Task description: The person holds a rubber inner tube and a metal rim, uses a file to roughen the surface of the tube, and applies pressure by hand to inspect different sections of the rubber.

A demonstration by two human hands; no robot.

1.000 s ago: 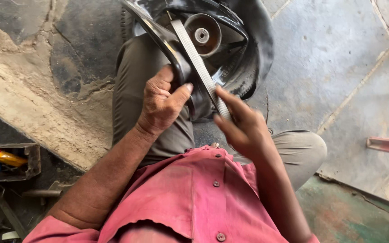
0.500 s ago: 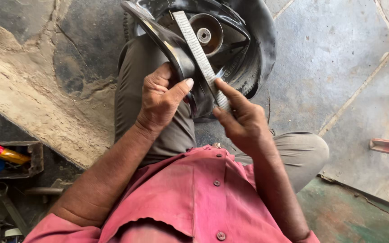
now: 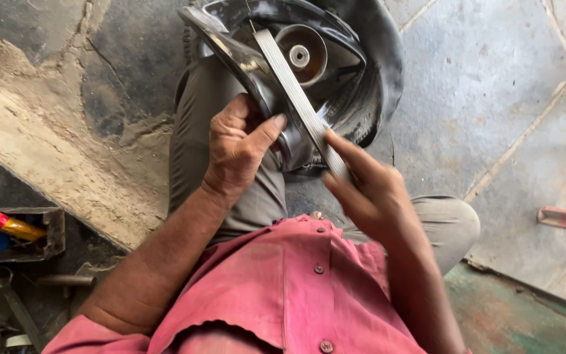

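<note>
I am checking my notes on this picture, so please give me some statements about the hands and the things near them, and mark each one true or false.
1. The right hand holds a flat ribbed belt. True.
2. The left hand rests on the floor. False: it grips the rim of a shiny metal disc.
3. The belt runs up past a round pulley inside a dark housing. True.
4. The person wears a blue shirt. False: the shirt is red-pink with buttons.
5. A tray with tools lies at the left edge. True.
</note>
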